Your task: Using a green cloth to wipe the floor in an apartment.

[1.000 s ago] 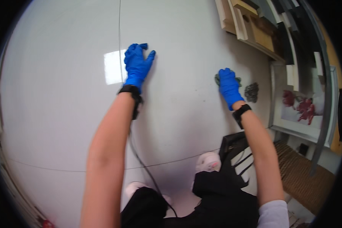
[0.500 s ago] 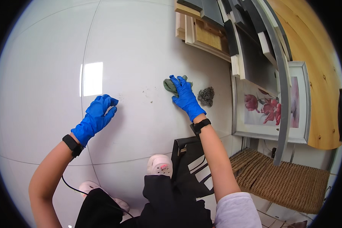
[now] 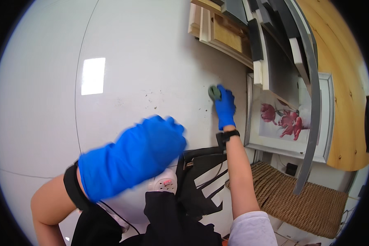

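Observation:
My right hand, in a blue glove, is closed around a folded green cloth that sticks out past its fingers on the left. The hand is low over the white tiled floor, left of a picture frame. My left hand, gloved the same way, is raised well above the floor and looks large in front of my body. Motion smears its fingers, which look curled; whether they hold anything is hidden. The scouring pad of tangled metal wire no longer shows.
Dark crumbs dot the floor between my hands. Stacked wooden and black frames stand at the upper right, above a framed flower picture. A woven rope seat and a black bag lie nearer me.
My right hand has moved right with the cloth, to where the wire scouring pad was lying; the pad is out of sight. My left hand has risen and swung right, toward my body.

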{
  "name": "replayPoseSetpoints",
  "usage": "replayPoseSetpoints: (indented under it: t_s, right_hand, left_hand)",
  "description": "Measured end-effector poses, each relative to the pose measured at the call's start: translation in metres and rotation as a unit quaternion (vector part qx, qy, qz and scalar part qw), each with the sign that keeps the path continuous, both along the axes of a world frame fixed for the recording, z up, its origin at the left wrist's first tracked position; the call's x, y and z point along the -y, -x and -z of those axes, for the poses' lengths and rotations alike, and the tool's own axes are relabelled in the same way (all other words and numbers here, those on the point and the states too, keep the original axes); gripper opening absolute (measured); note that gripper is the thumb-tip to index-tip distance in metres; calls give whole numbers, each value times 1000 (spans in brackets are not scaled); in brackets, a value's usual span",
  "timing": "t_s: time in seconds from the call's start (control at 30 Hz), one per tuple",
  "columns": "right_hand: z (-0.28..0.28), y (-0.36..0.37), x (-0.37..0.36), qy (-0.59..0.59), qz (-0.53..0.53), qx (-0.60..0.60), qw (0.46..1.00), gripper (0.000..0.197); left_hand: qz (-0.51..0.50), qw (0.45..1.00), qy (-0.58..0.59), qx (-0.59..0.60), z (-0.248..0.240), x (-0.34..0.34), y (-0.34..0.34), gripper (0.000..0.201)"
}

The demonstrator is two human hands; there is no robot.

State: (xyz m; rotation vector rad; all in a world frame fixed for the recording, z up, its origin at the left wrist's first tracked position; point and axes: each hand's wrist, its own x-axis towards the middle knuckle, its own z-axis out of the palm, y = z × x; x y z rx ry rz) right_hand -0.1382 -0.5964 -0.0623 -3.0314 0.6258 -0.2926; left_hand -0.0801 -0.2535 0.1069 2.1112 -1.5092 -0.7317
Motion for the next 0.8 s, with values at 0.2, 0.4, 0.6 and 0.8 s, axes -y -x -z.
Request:
replayPoseSetpoints:
  t_s: [0.2,0.4,0.6,0.8]
  right_hand:
    - [-12,159,7,-26,138,-201,969,31]
    - [-152,194,-14,-213,156,-69,962,40]
    - [-71,92,-34,-337,97,11,936,49]
    - [39,24,37,-268,49,85,958,47]
  left_hand:
    - [-51,829,534,-161,-1,-20,34,24]
    - [-85,795,580,-155,-23,-38,27,23]
    - [-87,787,592,-148,-17,-19,30,23]
    - [-99,790,597,-104,-5,-16,19,22]
